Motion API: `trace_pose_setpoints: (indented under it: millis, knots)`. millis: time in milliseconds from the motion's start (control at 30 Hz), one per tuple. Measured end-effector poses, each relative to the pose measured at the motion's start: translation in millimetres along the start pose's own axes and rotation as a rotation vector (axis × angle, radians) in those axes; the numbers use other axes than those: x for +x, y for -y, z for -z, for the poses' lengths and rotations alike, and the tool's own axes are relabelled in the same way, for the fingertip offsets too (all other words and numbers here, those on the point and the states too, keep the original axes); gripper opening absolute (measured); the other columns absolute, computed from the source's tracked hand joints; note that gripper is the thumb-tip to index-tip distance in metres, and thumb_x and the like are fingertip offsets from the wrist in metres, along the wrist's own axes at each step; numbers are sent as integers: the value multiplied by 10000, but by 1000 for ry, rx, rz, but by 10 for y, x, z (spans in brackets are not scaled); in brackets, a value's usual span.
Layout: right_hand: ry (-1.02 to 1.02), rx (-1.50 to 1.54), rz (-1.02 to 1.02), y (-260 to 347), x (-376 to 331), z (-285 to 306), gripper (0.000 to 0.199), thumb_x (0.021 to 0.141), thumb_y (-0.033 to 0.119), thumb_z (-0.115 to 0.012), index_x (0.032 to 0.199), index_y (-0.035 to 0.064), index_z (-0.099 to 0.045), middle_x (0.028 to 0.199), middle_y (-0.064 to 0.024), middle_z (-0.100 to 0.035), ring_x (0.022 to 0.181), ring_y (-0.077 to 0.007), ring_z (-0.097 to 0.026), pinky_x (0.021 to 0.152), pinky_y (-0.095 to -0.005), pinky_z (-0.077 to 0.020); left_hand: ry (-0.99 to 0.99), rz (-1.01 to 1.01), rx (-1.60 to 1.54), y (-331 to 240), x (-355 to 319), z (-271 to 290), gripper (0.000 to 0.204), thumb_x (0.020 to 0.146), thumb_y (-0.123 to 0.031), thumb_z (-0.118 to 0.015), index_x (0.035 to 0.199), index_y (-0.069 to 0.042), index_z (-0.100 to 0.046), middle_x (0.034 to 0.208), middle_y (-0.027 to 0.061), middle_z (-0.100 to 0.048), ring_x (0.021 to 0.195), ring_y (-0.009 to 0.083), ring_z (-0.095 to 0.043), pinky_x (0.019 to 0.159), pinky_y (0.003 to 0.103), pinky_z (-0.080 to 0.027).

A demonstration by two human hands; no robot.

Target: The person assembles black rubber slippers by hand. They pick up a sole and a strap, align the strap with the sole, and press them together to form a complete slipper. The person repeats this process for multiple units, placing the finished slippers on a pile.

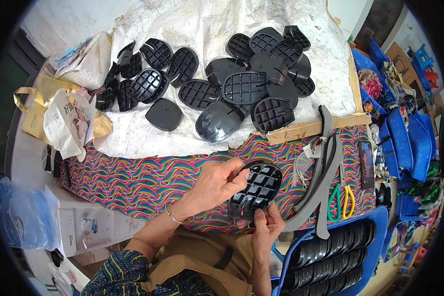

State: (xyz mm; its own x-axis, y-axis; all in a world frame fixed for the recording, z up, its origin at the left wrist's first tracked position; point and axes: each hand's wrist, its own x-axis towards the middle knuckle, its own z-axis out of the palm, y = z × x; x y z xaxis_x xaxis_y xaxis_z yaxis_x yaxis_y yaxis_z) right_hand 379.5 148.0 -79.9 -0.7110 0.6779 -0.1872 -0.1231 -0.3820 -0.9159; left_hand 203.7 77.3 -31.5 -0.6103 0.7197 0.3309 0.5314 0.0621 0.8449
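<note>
- At lower right, a blue crate (383, 232) stands beside the worker's right forearm, packed with rows of curved black pieces (325, 261).
- Just right of the frame's centre, the right hand (267, 228) closes around the lower edge of a black grid-backed piece (259, 185), thumb on top and fingers underneath.
- The piece sits tilted between the hands, its grid side facing up, above the right hand and to the right of the left.
- The left hand (214, 180), fingers curled in, meets the piece's upper-left rim; whether its fingertips pinch anything cannot be told.
- Right of the hands, grey strips (334, 158), scissors (351, 197) with green and yellow handles and a dark phone (366, 165) lie on a wavy multicoloured cloth (148, 180).
- Across the upper centre, loose black pieces (245, 88) are scattered and stacked on a stained white sheet (143, 138).
</note>
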Motion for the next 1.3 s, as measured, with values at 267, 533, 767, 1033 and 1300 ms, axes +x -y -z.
trace_pose_setpoints:
  millis: [267,533,767,1033,1300]
  knots:
    - [13,-66,-41,120,-50,-86,425,925,-42,-527,1349,-51,-516,907,-61,-676,620,-89,-614,482,-242,-512,12,54,-10,13,46,7,389,909,-192,-702,627,4,-518,478,70,-417,438,111,-358,409,325,-320]
    - [-9,67,-76,184,-8,-136,391,937,-39,-541,1328,-49,-528,901,-92,-688,593,-120,-632,484,-239,-523,13,185,-75,-64,3,-57,207,945,-181,-667,901,19,-643,595,66,-543,552,70,-483,483,299,-388]
    - [119,-7,-135,195,-73,-101,346,949,-5,-557,1293,-38,-572,901,-82,-688,631,-121,-638,527,-249,-527,1,296,-447,-67,-80,-171,231,977,-177,-621,1085,25,-641,832,20,-649,727,58,-555,624,249,-474]
    - [45,-614,276,681,322,156,240,886,-20,-637,1117,-32,-698,863,-83,-687,750,-119,-625,680,-256,-500,299,374,-469,-133,-73,-12,237,942,-131,-616,1109,35,-641,878,17,-631,810,58,-552,699,255,-480]
    - [181,-563,242,752,402,154,195,816,-78,-683,999,-31,-729,843,-93,-716,726,-123,-663,665,-250,-520,505,455,-396,-184,-8,206,249,924,-103,-643,1143,15,-663,993,26,-690,917,73,-599,813,252,-502]
